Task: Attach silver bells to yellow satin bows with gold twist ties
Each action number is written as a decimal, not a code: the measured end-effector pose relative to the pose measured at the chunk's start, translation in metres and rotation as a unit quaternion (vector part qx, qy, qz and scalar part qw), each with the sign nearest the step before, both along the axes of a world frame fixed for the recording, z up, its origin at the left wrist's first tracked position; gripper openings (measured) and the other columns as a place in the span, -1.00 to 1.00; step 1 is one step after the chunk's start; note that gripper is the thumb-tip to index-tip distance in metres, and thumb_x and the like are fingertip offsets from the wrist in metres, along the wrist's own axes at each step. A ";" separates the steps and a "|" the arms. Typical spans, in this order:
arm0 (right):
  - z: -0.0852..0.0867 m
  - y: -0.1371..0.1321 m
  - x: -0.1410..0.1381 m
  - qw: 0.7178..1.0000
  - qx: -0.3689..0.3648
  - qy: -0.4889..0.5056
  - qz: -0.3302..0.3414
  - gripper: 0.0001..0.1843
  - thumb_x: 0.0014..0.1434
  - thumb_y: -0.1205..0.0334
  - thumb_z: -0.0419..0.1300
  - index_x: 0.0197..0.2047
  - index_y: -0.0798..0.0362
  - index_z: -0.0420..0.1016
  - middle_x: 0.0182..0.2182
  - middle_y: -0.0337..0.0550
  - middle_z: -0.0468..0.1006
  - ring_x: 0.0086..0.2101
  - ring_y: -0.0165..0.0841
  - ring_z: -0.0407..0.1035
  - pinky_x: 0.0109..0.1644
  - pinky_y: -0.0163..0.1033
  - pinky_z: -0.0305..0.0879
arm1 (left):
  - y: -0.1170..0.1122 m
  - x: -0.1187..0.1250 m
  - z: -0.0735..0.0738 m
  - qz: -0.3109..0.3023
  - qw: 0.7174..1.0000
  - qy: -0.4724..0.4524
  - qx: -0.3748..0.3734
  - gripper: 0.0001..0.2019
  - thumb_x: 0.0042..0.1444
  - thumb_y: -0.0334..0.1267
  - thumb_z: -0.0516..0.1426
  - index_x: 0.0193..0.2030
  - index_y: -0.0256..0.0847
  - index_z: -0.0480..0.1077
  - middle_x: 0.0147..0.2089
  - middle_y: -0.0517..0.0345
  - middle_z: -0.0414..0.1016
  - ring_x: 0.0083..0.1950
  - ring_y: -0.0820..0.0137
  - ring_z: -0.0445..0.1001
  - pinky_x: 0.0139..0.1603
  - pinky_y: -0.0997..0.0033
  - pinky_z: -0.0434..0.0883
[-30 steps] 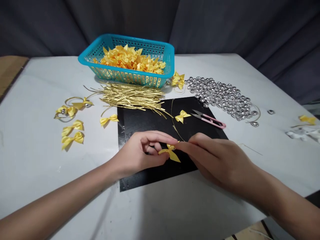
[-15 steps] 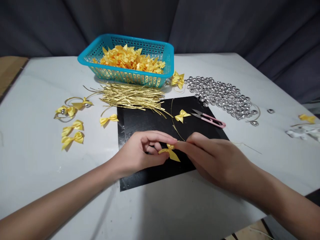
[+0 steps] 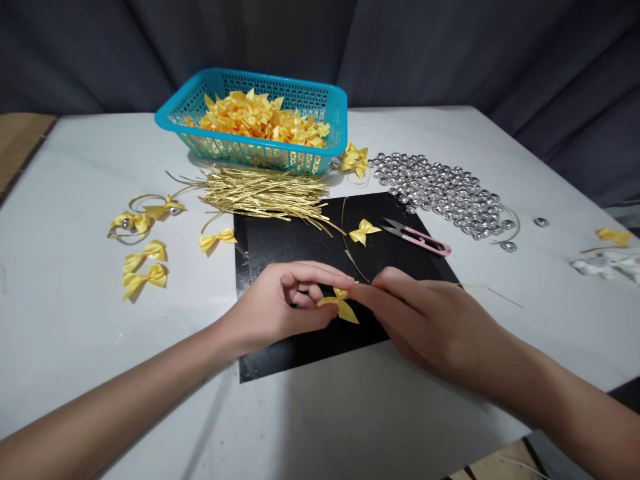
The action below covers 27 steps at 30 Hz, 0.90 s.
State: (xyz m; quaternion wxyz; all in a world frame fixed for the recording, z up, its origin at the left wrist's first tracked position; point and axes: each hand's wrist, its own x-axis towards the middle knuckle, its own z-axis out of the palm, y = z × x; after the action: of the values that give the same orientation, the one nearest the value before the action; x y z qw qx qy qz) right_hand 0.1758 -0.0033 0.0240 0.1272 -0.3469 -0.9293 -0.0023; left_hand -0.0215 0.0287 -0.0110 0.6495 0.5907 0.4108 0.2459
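Over the black mat (image 3: 300, 247), my left hand (image 3: 280, 307) pinches a small yellow ribbon bow (image 3: 340, 305) between thumb and fingers. My right hand (image 3: 430, 320) meets it from the right, fingertips pressed together on a thin gold wire (image 3: 353, 257) that runs up from the bow across the mat. Both hands hover just above the mat's near half. Another yellow bow (image 3: 364, 232) lies on the mat beyond them.
A teal basket (image 3: 330, 113) of yellow bows stands at the back, with a heap of gold wires (image 3: 260, 192) before it. Silver beads (image 3: 440, 192) spread at right, pink snips (image 3: 417, 239) beside them. Finished bows (image 3: 144, 267) lie at left on the white table (image 3: 75, 320).
Almost nothing has moved. My right hand has shifted very slightly left toward the bow; the left hand keeps its pinch.
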 end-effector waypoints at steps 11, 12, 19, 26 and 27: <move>0.003 0.001 -0.001 1.000 0.002 0.004 -0.009 -0.72 0.24 0.48 -0.15 -0.33 0.13 0.35 -0.51 -0.26 0.25 -0.63 -0.50 0.08 -0.59 -0.35 -0.07 | 0.000 0.000 0.002 0.000 1.000 0.000 -0.007 -0.72 -0.13 -0.39 0.23 -0.19 -0.21 0.55 -0.09 0.00 0.46 -0.46 0.59 0.18 -0.52 0.57 0.14; 0.003 0.001 -0.001 1.000 0.003 0.003 -0.010 -0.71 0.23 0.49 -0.15 -0.34 0.13 0.35 -0.51 -0.26 0.24 -0.63 -0.50 0.07 -0.59 -0.35 -0.07 | 0.000 -0.001 0.002 0.000 1.000 0.001 -0.007 -0.72 -0.13 -0.39 0.23 -0.19 -0.21 0.55 -0.09 0.00 0.46 -0.46 0.59 0.18 -0.52 0.57 0.14; 0.001 0.001 -0.001 1.000 0.011 0.001 -0.013 -0.71 0.24 0.49 -0.16 -0.33 0.13 0.34 -0.52 -0.26 0.24 -0.64 -0.51 0.07 -0.59 -0.35 -0.09 | 0.002 0.000 0.003 0.001 1.000 0.005 -0.009 -0.72 -0.13 -0.39 0.23 -0.20 -0.23 0.55 -0.10 -0.01 0.47 -0.46 0.58 0.18 -0.53 0.57 0.14; 0.001 0.000 -0.001 1.000 0.008 -0.004 -0.013 -0.68 0.25 0.50 -0.18 -0.29 0.15 0.37 -0.51 -0.25 0.25 -0.64 -0.50 0.05 -0.59 -0.34 -0.08 | 0.000 -0.001 0.002 -0.001 1.000 0.006 -0.010 -0.71 -0.12 -0.39 0.23 -0.19 -0.21 0.56 -0.08 -0.02 0.46 -0.46 0.58 0.19 -0.54 0.59 0.12; 0.001 0.000 -0.001 1.000 0.008 -0.006 -0.012 -0.67 0.25 0.50 -0.19 -0.30 0.15 0.37 -0.51 -0.25 0.25 -0.64 -0.49 0.05 -0.59 -0.33 -0.09 | -0.001 -0.002 0.002 -0.001 1.000 0.006 -0.010 -0.71 -0.13 -0.39 0.23 -0.19 -0.21 0.56 -0.08 -0.02 0.46 -0.46 0.59 0.19 -0.55 0.59 0.12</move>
State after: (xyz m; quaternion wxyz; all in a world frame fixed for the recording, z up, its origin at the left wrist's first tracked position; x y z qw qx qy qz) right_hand 0.1748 -0.0037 0.0251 0.1243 -0.3572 -0.9256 -0.0134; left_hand -0.0231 0.0280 -0.0089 0.6533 0.5859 0.4163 0.2379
